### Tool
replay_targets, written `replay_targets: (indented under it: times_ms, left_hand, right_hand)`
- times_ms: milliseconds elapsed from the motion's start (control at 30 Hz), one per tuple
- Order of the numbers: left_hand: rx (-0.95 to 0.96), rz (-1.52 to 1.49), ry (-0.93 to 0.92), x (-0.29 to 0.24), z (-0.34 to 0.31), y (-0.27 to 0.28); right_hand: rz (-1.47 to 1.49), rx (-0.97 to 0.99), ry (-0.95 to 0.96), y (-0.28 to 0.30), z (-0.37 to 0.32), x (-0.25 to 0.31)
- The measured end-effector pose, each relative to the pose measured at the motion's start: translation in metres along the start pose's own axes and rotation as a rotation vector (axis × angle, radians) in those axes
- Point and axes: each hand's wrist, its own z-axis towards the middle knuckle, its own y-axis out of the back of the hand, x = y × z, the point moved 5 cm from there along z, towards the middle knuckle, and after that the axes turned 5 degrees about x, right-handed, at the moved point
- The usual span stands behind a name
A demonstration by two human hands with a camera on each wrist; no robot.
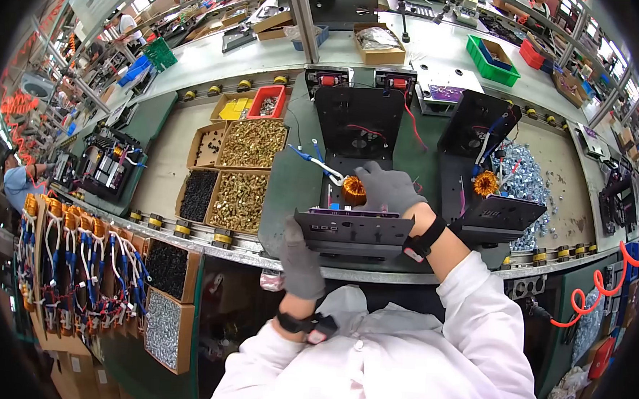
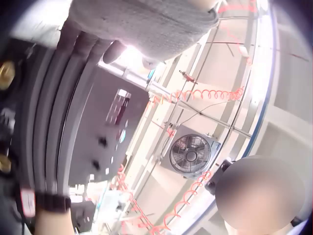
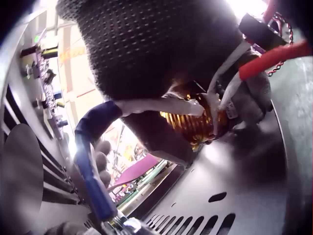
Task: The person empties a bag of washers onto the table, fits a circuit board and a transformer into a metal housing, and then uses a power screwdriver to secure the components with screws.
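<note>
The head view looks forward and down, from above, over the workbench (image 1: 283, 212). The left wrist view, close beside the black panel (image 1: 353, 237), faces up toward a fan (image 2: 190, 153). The right wrist view sits tight on the coil (image 3: 198, 117). Head shares panel with left, coil with right.

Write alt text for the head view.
A person's gloved right hand grips an orange wire-wound coil inside an open black metal chassis, while the gloved left hand holds its front panel. Small brass-coloured parts lie to the left; a second chassis with a similar coil stands to the right.
</note>
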Motion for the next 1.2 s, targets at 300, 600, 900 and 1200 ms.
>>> replay_targets:
  times_ms: [300,600,900,1200]
  left_hand:
    - [0.146,-0.465,0.183,0.001,0.076,0.025]
    - [0.008,-0.985,0.404,0.044,0.075,0.033]
    - [0.403,-1.252,0.188,0.036,0.060,0.018]
    - [0.154,-0.208,-0.038,0.034,0.063,0.005]
  right_hand:
    - [0.043,0.000,-0.044,-0.007,-0.007,0.034]
    - [0.237,-0.026,-0.121,-0.016,-0.004,0.047]
    - [0.684,0.093,0.171,-0.049,0.003,0.038]
    - [0.873,0.151,0.155,-0.058,-0.002,0.011]
